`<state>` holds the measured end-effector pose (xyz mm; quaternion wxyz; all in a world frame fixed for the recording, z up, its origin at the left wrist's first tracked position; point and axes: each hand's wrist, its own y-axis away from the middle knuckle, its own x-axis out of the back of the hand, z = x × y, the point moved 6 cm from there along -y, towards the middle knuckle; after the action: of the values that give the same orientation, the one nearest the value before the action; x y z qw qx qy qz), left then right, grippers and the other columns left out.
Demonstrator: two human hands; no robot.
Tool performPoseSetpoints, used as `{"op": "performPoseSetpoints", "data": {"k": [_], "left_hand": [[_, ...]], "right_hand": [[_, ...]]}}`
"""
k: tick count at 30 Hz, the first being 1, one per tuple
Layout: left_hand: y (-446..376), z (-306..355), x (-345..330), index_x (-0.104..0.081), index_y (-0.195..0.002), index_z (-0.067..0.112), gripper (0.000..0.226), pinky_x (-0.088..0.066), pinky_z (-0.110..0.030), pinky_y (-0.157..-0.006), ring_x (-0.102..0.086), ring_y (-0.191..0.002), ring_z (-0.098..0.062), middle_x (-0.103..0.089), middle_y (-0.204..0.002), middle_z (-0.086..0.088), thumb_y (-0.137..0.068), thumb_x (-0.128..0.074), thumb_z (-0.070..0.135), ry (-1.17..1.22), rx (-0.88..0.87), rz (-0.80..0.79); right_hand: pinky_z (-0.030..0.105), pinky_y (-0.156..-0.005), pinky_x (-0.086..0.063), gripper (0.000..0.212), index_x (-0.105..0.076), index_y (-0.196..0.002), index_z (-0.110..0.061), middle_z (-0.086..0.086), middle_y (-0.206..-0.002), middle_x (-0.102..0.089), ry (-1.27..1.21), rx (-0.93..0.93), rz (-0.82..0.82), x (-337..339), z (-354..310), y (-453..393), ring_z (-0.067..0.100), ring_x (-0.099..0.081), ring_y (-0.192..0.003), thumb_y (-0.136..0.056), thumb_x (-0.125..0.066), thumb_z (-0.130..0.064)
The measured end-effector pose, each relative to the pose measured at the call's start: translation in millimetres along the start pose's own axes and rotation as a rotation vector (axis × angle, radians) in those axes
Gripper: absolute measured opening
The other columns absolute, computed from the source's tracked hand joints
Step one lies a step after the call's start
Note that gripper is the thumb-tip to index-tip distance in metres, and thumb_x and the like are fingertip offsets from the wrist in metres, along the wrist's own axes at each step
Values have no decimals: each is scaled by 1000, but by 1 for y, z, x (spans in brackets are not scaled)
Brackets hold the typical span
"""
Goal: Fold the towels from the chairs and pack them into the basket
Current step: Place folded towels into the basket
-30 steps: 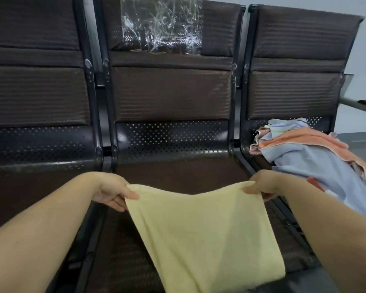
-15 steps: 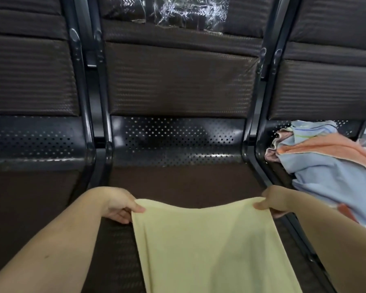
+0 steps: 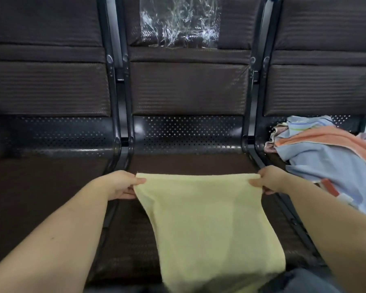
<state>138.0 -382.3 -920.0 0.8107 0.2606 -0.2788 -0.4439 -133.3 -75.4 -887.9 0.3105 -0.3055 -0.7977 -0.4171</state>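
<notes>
The yellow towel (image 3: pixel 209 225) was pale, soft and plain, stretched flat between both hands over the middle seat (image 3: pixel 188 163) of a row of dark chairs. Its top edge ran straight and taut from corner to corner, and the cloth hung down toward the seat's front edge, narrowing a little below the hands before widening again at the bottom of the view. The left hand (image 3: pixel 120 185) pinched the towel's top left corner, thumb on top and fingers curled beneath. The right hand (image 3: pixel 268 179) pinched the top right corner the same way.

Behind the towel, the back of the middle seat lay bare up to the perforated metal strip (image 3: pixel 186 132). The left seat (image 3: pixel 40 182) showed open dark padding. On the right seat, a loose heap of towels (image 3: pixel 325 151), blue, orange and pink, sprawled from the back corner toward the front edge, just beside the right forearm. A crinkled clear plastic sheet (image 3: pixel 178 22) clung to the middle backrest.
</notes>
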Motion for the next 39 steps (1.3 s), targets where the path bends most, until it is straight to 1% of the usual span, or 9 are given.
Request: {"op": "performPoseSetpoints", "data": {"k": [4, 8, 11, 16, 24, 28, 33, 37, 39], "left_hand": [[53, -5, 10, -58, -116, 3, 25, -52, -32, -71, -66, -91, -22, -71, -100, -11, -97, -53, 18, 126, -26, -13], [99, -18, 22, -56, -120, 5, 27, -54, -32, -72, -70, -89, -20, -71, -107, -11, -100, -48, 20, 165, -3, -69], [132, -36, 28, -60, -120, 4, 29, -57, -31, -71, -68, -86, -19, -70, -104, -10, -99, -48, 20, 114, 65, -109], [177, -49, 39, -65, -114, 3, 28, -59, -29, -60, -72, -73, -23, -72, -97, -15, -99, -47, 19, 92, 104, -174], [185, -37, 44, -60, -116, 10, 25, -52, -36, -81, -64, -102, -26, -68, -111, -12, -98, -52, 25, -164, -83, -23], [176, -37, 35, -62, -97, 16, 16, -44, -25, -66, -54, -75, -14, -60, -86, -1, -96, -55, 30, -403, -113, 144], [170, -45, 25, -58, -77, 9, 27, -35, -19, -50, -44, -49, -9, -55, -56, 2, -97, -54, 27, -266, -12, 213], [158, -40, 6, -59, -94, 1, 26, -49, -25, -61, -62, -67, -14, -70, -85, -8, -101, -45, 22, -75, -113, 268], [142, -38, -3, -50, -120, -2, 28, -51, -30, -64, -61, -70, -19, -68, -107, -16, -102, -42, 18, -28, -202, 331]], "right_hand": [[26, -58, -45, 23, -58, -95, -5, 6, -78, -64, -197, -2, -18, -1, -2, 40, 14, -59, -63, -97, -53, -27], [35, -73, -50, 25, -59, -100, -4, 7, -79, -69, -420, -80, -250, -14, -1, 94, 23, -65, -73, -100, -46, -25], [34, -61, -56, 24, -60, -98, -2, 9, -71, -69, -457, -161, -411, -15, 2, 136, 22, -69, -64, -101, -44, -19], [32, -55, -58, 20, -62, -100, -2, 10, -69, -67, -492, -156, -446, -7, -4, 177, 22, -68, -57, -99, -47, -15], [33, -78, -47, 22, -56, -114, -8, 8, -99, -66, -236, -35, -223, 2, -9, 190, 20, -61, -87, -97, -53, -22], [23, -56, -44, 13, -54, -90, -17, 4, -81, -60, 42, 23, -6, 6, -6, 187, 14, -55, -66, -94, -58, -30], [18, -39, -26, 36, -49, -67, -10, 1, -53, -46, 1, -25, 25, 0, -1, 187, 9, -37, -40, -98, -50, -28], [19, -41, -38, 27, -51, -80, -5, 5, -69, -60, -360, -32, 52, -15, -1, 164, 12, -50, -52, -101, -42, -20], [33, -58, -49, 16, -55, -93, -5, 13, -85, -67, -443, 15, 176, -23, -2, 144, 22, -58, -67, -99, -45, -16]]}}
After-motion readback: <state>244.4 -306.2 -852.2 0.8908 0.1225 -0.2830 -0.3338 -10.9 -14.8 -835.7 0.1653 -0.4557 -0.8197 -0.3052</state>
